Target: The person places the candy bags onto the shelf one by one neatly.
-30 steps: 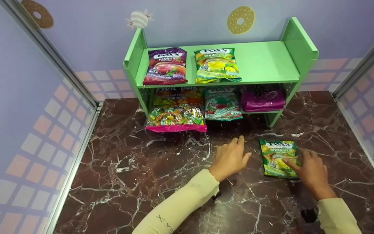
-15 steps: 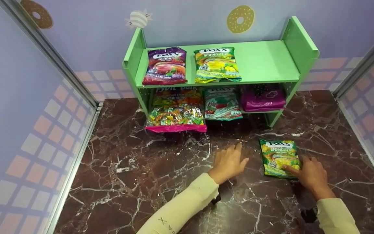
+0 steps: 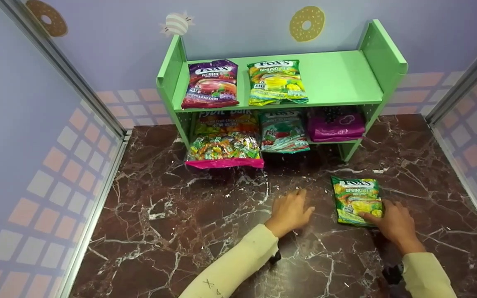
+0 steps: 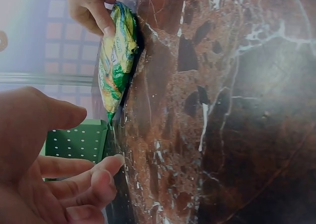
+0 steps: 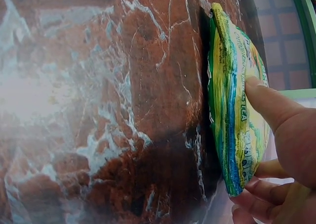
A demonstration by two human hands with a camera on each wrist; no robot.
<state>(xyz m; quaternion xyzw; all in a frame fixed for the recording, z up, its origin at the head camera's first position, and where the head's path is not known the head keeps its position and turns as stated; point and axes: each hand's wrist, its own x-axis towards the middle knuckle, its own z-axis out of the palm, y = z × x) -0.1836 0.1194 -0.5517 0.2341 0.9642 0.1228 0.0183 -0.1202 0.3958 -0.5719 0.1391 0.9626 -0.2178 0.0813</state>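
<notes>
A green and yellow Fox's candy bag lies flat on the marble surface at the right. My right hand grips its right side, the thumb on the printed front and the fingers round the edge. In the right wrist view the thumb presses on the candy bag, with fingertips partly hidden behind it. My left hand is held over the surface left of the bag, relaxed and holding nothing. The left wrist view has its fingers loosely bent and apart from the bag.
A green shelf stands against the back wall. On top lie a purple berries candy bag and another green and yellow candy bag. Its lower level holds a large chews bag, a teal candy bag and a magenta pack.
My left hand has drawn back slightly toward me and away from the shelf. My right hand has settled at the bag's right edge, its thumb sliding down a little. The bag has hardly moved.
</notes>
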